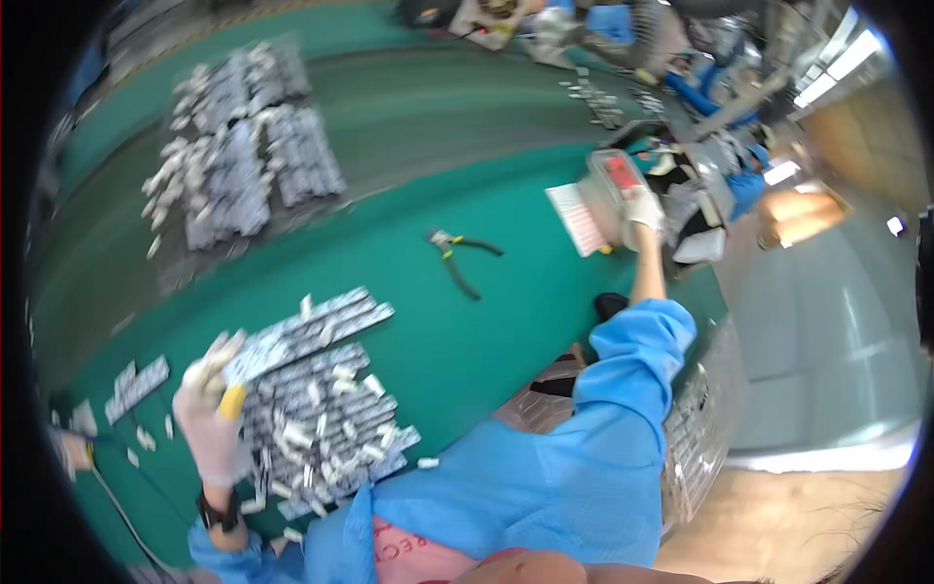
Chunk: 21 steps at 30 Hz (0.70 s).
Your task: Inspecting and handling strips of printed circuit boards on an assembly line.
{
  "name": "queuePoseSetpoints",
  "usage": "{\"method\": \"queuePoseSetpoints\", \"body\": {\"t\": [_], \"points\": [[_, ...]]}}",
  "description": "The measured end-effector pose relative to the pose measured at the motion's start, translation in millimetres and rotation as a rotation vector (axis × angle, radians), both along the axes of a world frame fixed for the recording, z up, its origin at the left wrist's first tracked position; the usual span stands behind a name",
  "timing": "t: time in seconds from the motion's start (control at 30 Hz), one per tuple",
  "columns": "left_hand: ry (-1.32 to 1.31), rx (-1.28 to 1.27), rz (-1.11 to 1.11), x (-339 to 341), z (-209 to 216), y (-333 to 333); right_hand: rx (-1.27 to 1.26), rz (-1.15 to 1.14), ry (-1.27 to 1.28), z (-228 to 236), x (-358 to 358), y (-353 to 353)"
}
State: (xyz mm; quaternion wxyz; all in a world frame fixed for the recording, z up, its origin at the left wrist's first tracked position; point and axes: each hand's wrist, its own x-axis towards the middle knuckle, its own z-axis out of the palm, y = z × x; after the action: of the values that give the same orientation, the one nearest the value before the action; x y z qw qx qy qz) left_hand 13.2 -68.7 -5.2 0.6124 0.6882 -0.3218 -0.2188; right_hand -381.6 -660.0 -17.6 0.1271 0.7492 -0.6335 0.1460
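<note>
Left fingers [218, 358] pinch one end of a patterned strip [282, 350], at the far side of the strip pile [326, 428], left on the green surface [525, 321]. Right fingers [639, 202] reach the clear box [605, 164] with red contents, far right; blurred, can't tell if they grasp anything. Risk: with my arms spread this wide, a tug at the left could skew the strip and scatter loose white pieces [297, 434]. One-sided push could tip the box. Splayed cutters [449, 255] between might snag a sleeve [632, 355]
</note>
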Motion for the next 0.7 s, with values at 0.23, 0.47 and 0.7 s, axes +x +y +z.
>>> {"method": "queuePoseSetpoints", "body": {"t": [0.23,0.47,0.7], "points": [[-0.507,0.190,-0.179,1,6,-28,0.259,0.900,-0.480,47,139,209],[-0.864,0.399,-0.169,5,-18,-3,0.383,1.466,-0.129,50,217,314],[-0.490,0.226,-0.101,10,-11,-9,0.345,1.544,-0.155,31,239,319]]}}
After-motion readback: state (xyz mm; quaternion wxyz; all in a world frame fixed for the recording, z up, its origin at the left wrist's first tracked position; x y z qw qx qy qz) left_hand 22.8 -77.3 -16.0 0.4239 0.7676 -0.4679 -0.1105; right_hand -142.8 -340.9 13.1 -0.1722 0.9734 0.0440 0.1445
